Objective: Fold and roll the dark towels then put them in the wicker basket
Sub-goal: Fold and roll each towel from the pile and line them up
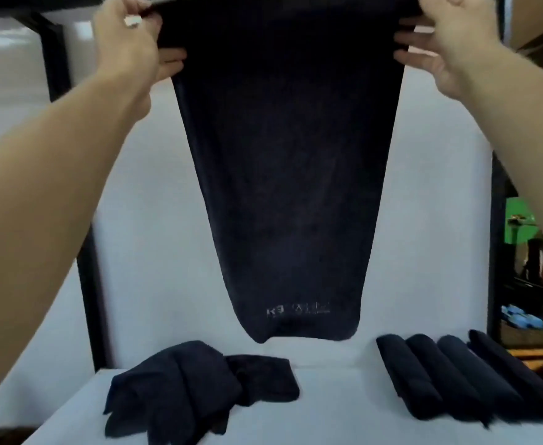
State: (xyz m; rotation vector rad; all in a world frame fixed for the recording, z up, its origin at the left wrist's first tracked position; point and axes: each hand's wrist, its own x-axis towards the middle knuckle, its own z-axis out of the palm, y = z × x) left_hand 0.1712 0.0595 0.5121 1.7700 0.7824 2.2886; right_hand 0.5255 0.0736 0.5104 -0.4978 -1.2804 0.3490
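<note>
Left hand [129, 36] and right hand [450, 40] each pinched a top corner of the hanging towel [286, 175]. Below the right hand lay four rolled towels [463, 377]; below the left, a loose pile [193, 390].

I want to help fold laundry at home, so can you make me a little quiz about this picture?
1. True or false: the left hand and right hand both hold the hanging towel by its top edge.
2. How many rolled towels lie in a row on the white table?
3. The loose towel heap lies: A) left of the rolled ones, B) on top of them, C) in a basket.
Key: 1 true; 2 four; 3 A.
</note>
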